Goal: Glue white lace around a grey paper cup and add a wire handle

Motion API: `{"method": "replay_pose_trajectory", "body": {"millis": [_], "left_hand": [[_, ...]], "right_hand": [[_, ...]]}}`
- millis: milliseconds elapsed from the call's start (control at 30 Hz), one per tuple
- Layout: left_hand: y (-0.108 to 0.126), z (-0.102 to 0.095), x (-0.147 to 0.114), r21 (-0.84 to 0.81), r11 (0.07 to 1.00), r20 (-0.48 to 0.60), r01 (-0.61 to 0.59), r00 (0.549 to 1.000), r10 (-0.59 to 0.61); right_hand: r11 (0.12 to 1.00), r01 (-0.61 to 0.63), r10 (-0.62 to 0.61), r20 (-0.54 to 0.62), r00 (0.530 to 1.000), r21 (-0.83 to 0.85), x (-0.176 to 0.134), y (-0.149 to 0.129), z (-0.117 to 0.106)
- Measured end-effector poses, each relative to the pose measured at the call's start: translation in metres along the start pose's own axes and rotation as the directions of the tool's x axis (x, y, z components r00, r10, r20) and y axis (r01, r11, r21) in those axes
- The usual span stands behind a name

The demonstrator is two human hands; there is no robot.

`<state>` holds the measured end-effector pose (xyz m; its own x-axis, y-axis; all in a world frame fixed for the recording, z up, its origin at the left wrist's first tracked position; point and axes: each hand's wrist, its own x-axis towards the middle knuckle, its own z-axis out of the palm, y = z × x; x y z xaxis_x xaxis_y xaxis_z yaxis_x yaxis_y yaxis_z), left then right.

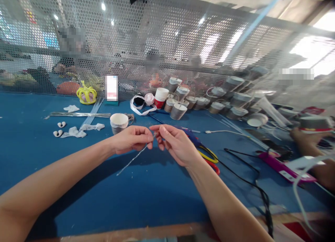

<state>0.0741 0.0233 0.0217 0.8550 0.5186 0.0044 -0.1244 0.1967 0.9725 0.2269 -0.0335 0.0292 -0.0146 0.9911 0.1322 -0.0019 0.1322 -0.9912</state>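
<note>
Left hand [133, 138] is pinching a thin, twisted silvery strand [133, 160]. Adjacent right hand [178, 141] is curling, its hold unclear.

Tabletop [104, 207] blue. Wire [133, 159] silvery. Power strip [286, 168] magenta. Scissor handles [214, 154] yellow, red. Screen [167, 32] grey, hole-dotted.

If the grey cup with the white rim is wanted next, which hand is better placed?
Probably the left hand: it is close to the grey cup with the white rim; the right hand is farther. The left grip appears closed on the thin silvery twisted strand, so would need freeing first.
</note>
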Motion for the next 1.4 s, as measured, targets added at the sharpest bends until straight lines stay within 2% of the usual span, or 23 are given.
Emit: {"method": "replay_pose_trajectory", "body": {"millis": [167,300,433,600,767,900,967,1100,1200,1300,1400], "left_hand": [[0.0024,-0.0013,-0.0005,0.058,0.998,-0.029,0.000,1.000,0.001],[0.0024,-0.0015,-0.0007,0.041,0.999,-0.023,0.009,1.000,-0.008],[0.0011,-0.0028,-0.0001,-0.033,0.999,-0.022,0.030,0.999,-0.031],[-0.0010,-0.0052,0.0004,-0.140,0.989,0.034,0.055,0.998,-0.051],[-0.0006,-0.0033,-0.0003,-0.194,0.978,0.040,0.073,0.997,-0.066],[-0.0009,-0.0023,-0.0004,-0.198,0.974,0.046,0.110,0.994,-0.103],[-0.0011,-0.0027,-0.0005,-0.201,0.972,0.058,0.122,0.992,-0.113],[0.0000,-0.0049,-0.0009,-0.188,0.978,0.057,0.091,0.995,-0.081],[0.0011,-0.0061,-0.0006,-0.148,0.987,0.050,0.069,0.997,-0.062],[0.0021,-0.0060,-0.0002,-0.095,0.993,0.039,0.066,0.997,-0.062],[0.0027,-0.0047,0.0000,-0.014,0.999,-0.013,0.048,0.999,-0.048]], "right_hand": [[0.987,0.087,-0.096,-0.060,0.994,-0.139,0.0003,0.0013,-0.0005],[0.952,0.154,-0.169,-0.034,0.985,-0.263,-0.0005,0.0019,-0.0015],[0.942,0.197,-0.203,0.004,0.979,-0.272,-0.0008,0.0030,-0.0028],[0.939,0.242,-0.243,0.027,0.970,-0.242,-0.0011,0.0022,-0.0038],[0.898,0.302,-0.301,0.052,0.952,-0.321,-0.0021,-0.0011,-0.0013],[0.872,0.330,-0.345,0.026,0.938,-0.360,-0.0023,-0.0015,0.0014],[0.886,0.316,-0.323,0.036,0.946,-0.339,-0.0025,-0.0019,0.0009],[0.973,0.162,-0.143,0.117,0.983,-0.167,-0.0020,-0.0028,-0.0034],[0.989,0.109,-0.103,0.070,0.992,-0.098,-0.0008,-0.0017,-0.0060],[0.980,0.133,-0.132,0.015,0.991,-0.150,-0.0008,0.0001,-0.0062],[0.943,0.179,-0.181,0.017,0.983,-0.281,-0.0020,0.0000,-0.0036]]}}
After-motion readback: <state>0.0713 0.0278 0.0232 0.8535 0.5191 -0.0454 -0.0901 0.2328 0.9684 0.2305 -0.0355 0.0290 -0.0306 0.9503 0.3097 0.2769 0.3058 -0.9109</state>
